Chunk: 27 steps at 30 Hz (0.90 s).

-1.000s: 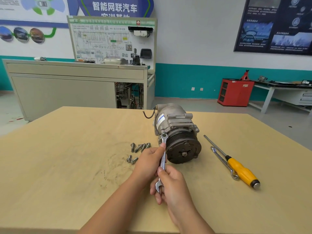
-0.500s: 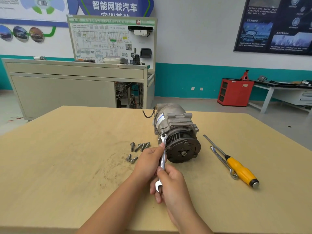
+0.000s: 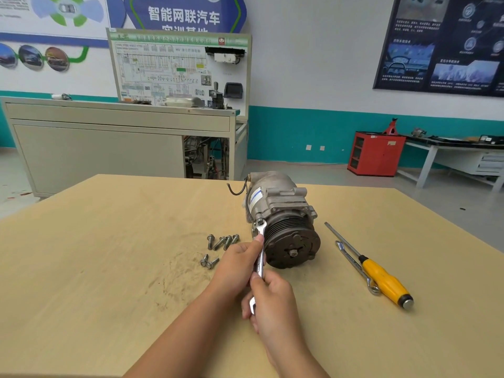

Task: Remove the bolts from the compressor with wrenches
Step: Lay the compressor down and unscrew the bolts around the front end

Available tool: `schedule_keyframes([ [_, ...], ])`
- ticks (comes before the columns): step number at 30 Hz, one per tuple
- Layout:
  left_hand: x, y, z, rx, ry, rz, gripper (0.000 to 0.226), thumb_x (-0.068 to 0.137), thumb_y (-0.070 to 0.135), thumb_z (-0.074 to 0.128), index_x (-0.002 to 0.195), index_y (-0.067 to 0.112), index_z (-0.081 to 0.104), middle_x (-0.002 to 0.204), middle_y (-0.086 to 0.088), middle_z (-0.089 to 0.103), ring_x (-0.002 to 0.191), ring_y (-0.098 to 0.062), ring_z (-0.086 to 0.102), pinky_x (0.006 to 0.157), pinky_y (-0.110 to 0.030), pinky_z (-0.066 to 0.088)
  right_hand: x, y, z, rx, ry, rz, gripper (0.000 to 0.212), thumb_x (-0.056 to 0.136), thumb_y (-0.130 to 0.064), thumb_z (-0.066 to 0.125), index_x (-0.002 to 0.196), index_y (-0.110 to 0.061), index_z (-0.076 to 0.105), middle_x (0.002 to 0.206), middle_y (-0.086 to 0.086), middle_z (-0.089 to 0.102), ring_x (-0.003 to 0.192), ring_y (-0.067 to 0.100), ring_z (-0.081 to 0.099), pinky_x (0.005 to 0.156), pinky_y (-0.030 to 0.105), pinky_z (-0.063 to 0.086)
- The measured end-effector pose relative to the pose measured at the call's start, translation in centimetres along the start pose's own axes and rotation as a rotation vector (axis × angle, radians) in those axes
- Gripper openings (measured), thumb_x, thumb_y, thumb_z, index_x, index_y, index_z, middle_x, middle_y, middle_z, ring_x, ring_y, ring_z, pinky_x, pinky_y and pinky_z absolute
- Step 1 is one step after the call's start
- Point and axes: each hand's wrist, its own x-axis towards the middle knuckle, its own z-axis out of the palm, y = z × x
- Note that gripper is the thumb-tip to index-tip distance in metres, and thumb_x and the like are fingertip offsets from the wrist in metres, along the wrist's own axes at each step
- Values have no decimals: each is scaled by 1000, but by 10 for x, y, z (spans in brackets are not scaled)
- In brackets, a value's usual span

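The compressor point(image 3: 281, 214) sits near the middle of the worktop point(image 3: 109, 268), pulley face toward the person and well in from every edge. Both hands are on the wrench point(image 3: 261, 255). The left hand point(image 3: 237, 266) curls round the shank just left of the pulley, forefinger stretched up toward the head. The right hand point(image 3: 272, 301) grips the lower end, nearer the person than the compressor. The wrench's upper head is seated on a bolt point(image 3: 260, 222) at the compressor's front left flange. Left of the compressor, loose bolts point(image 3: 227, 242) lie clustered, close to the left hand's knuckles. Right of the compressor, a yellow-handled screwdriver point(image 3: 381, 276) and a spare wrench point(image 3: 353, 261) lie just beside each other. Wide bare worktop runs left of the compressor, out to the edge.
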Motion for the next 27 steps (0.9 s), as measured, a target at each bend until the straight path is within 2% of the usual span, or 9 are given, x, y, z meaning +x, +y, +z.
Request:
schedule_keyframes([
  [3, 0, -2, 0, 94, 63, 48, 56, 91, 48, 52, 63, -1, 54, 49, -3, 39, 48, -15, 35, 54, -27, 30, 2, 4, 2, -72, 41, -15, 27, 95, -11, 42, 70, -9, 50, 38, 6, 45, 31, 11, 31, 41, 22, 26],
  [7, 2, -5, 1, 171, 108, 95, 47, 87, 45, 60, 53, 13, 59, 38, 8, 42, 41, -7, 39, 46, -19, 33, 2, 4, 2, -81, 61, -20, 30, 94, -9, 42, 64, -10, 45, 38, 7, 45, 30, 10, 30, 41, 22, 26],
  [11, 4, -7, 1, 180, 125, 119, 46, 87, 41, 62, 51, 13, 58, 36, 8, 41, 38, -4, 37, 41, -14, 30, 0, 3, 2, -69, 51, -23, 29, 94, -8, 41, 66, -10, 45, 38, 6, 43, 30, 9, 29, 41, 22, 25],
  [18, 4, -7, 1, 202, 135, 133, 47, 88, 41, 61, 49, 15, 55, 35, 9, 40, 37, -3, 37, 41, -13, 29, -1, 3, 1, -94, 60, -31, 30, 95, -10, 42, 65, -10, 44, 39, 5, 44, 30, 8, 29, 42, 23, 24],
  [24, 2, -5, 1, 227, 140, 147, 52, 89, 42, 60, 57, 1, 57, 40, 8, 39, 39, -5, 35, 41, -15, 29, -1, 3, 1, -111, 68, -33, 28, 95, -11, 40, 68, -9, 46, 39, 6, 44, 30, 9, 29, 43, 23, 24],
  [27, 1, -5, 1, 252, 137, 144, 51, 89, 42, 58, 52, 8, 51, 35, 9, 37, 38, -6, 35, 41, -15, 29, -1, 4, 2, -124, 74, -33, 27, 95, -11, 40, 69, -8, 47, 40, 6, 44, 30, 10, 30, 44, 24, 25],
])
